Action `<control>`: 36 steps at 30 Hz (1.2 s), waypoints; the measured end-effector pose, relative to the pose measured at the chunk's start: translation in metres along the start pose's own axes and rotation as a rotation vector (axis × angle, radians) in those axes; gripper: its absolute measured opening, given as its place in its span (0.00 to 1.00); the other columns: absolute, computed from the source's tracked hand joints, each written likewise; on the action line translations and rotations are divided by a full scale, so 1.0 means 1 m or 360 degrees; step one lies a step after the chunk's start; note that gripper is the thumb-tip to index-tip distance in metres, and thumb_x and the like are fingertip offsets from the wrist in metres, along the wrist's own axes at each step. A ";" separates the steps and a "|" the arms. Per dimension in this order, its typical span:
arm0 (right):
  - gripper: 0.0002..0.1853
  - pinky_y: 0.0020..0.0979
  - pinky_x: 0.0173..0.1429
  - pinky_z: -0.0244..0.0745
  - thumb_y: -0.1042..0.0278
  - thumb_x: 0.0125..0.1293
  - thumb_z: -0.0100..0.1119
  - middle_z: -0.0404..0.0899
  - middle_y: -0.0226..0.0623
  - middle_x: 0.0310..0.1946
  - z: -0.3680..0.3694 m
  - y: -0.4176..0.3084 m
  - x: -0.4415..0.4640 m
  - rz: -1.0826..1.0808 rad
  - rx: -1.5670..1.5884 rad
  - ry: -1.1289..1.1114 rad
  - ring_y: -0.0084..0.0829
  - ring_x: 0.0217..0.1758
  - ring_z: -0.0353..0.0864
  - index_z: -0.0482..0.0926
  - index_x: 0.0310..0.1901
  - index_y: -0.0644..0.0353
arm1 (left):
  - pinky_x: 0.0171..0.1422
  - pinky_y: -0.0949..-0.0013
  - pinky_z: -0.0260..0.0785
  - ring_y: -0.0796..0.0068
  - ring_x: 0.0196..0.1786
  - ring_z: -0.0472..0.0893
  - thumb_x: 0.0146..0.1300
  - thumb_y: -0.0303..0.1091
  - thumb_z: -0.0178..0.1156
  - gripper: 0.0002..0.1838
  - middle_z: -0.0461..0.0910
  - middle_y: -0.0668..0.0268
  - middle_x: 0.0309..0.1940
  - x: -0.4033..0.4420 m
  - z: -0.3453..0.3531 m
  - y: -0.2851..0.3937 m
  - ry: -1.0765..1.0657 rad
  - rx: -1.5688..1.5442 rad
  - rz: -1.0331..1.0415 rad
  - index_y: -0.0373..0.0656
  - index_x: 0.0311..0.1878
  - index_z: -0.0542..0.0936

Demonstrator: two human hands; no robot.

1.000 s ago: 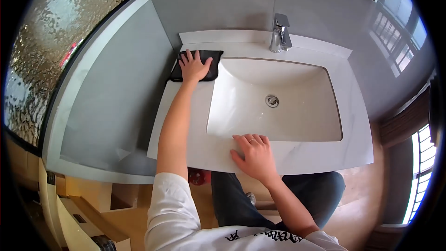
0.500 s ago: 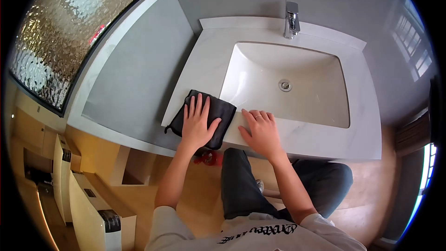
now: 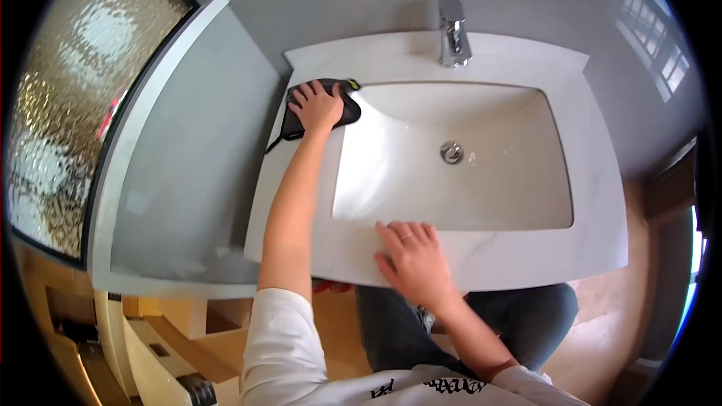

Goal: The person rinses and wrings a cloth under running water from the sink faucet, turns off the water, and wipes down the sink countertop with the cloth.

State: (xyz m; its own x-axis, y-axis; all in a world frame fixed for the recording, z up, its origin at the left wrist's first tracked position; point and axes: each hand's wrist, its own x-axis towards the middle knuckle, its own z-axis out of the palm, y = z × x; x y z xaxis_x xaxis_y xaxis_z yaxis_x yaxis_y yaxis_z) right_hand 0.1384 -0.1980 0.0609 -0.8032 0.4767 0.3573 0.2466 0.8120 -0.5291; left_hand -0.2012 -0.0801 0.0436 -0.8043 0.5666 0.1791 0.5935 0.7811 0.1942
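My left hand presses down on a black cloth at the back left corner of the white countertop. Its fingers are spread over the cloth, and a small yellow-green patch shows at the cloth's right corner. On the counter's front edge, just before the white basin, rests my right hand, with fingers loosely apart, a ring on one and nothing held.
A chrome faucet stands behind the basin, whose drain lies near its middle. Left of the counter is a grey panel with a pale ledge, beside textured glass. Open drawers are below left.
Compared with half a second ago, my left hand and the black cloth have moved from the counter's front left to its back left corner. My right hand remains at the front edge.
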 end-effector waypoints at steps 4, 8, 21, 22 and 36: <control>0.22 0.39 0.58 0.66 0.64 0.59 0.60 0.77 0.40 0.46 0.006 -0.002 0.002 0.0066 -0.0041 -0.0007 0.40 0.50 0.75 0.75 0.55 0.61 | 0.76 0.39 0.34 0.40 0.77 0.45 0.68 0.61 0.39 0.45 0.49 0.40 0.74 0.037 0.032 0.071 0.0143 -0.0007 -0.0257 0.27 0.72 0.53; 0.19 0.38 0.59 0.67 0.64 0.59 0.58 0.78 0.40 0.44 0.007 0.001 0.002 -0.0011 -0.0064 0.0076 0.36 0.48 0.77 0.76 0.51 0.63 | 0.78 0.44 0.34 0.43 0.77 0.46 0.68 0.62 0.40 0.46 0.49 0.40 0.74 0.020 0.040 0.136 0.0082 -0.0065 0.0026 0.26 0.72 0.53; 0.28 0.59 0.71 0.54 0.60 0.59 0.59 0.66 0.57 0.62 -0.031 -0.003 -0.047 0.0025 -0.0066 0.0048 0.55 0.70 0.60 0.70 0.60 0.63 | 0.53 0.53 0.71 0.54 0.47 0.79 0.64 0.40 0.56 0.15 0.82 0.54 0.38 -0.066 0.025 0.221 0.0152 -0.0445 0.0718 0.37 0.32 0.83; 0.28 0.60 0.71 0.53 0.61 0.60 0.59 0.65 0.56 0.64 -0.046 -0.004 -0.056 0.0030 -0.0117 -0.0040 0.55 0.72 0.57 0.70 0.61 0.62 | 0.53 0.54 0.71 0.54 0.45 0.79 0.64 0.40 0.57 0.15 0.81 0.54 0.36 -0.077 0.013 0.227 0.0043 -0.0530 0.0648 0.36 0.31 0.83; 0.24 0.48 0.73 0.54 0.66 0.63 0.61 0.63 0.49 0.66 -0.195 0.079 -0.123 0.0562 -0.0131 0.0493 0.51 0.73 0.56 0.72 0.62 0.55 | 0.56 0.54 0.72 0.46 0.52 0.78 0.70 0.43 0.49 0.22 0.79 0.45 0.50 -0.080 0.048 0.267 0.0199 -0.0778 0.1405 0.30 0.51 0.77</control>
State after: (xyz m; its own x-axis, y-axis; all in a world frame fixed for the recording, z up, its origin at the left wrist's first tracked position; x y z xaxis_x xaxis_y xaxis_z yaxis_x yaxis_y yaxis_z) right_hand 0.3621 -0.1269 0.1249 -0.4661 0.7962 0.3858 0.5276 0.6001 -0.6012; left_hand 0.0200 0.0957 0.0344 -0.0803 0.8355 0.5436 0.9437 -0.1119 0.3114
